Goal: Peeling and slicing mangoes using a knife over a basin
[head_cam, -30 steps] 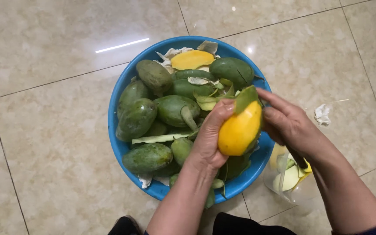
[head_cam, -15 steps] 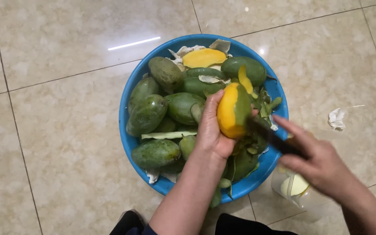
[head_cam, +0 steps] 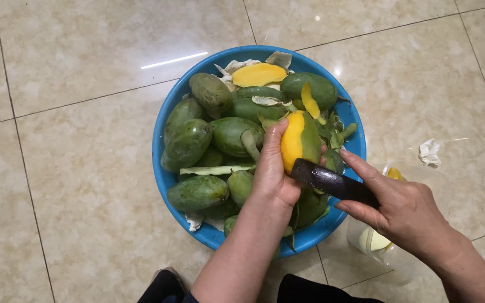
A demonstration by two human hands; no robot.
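Mangoes (head_cam: 189, 143), green ones, fill the blue basin (head_cam: 161, 168) on the tiled floor (head_cam: 74, 168). Left hand (head_cam: 273, 177) is closed around a half-peeled mango (head_cam: 300, 140) and holds it over the basin, yellow flesh to the left, green skin to the right. Right hand (head_cam: 405, 210) is clenched on a dark knife (head_cam: 332, 180), perhaps a peeler, touching the mango's lower end. Peels (head_cam: 214, 169) lie among the fruit.
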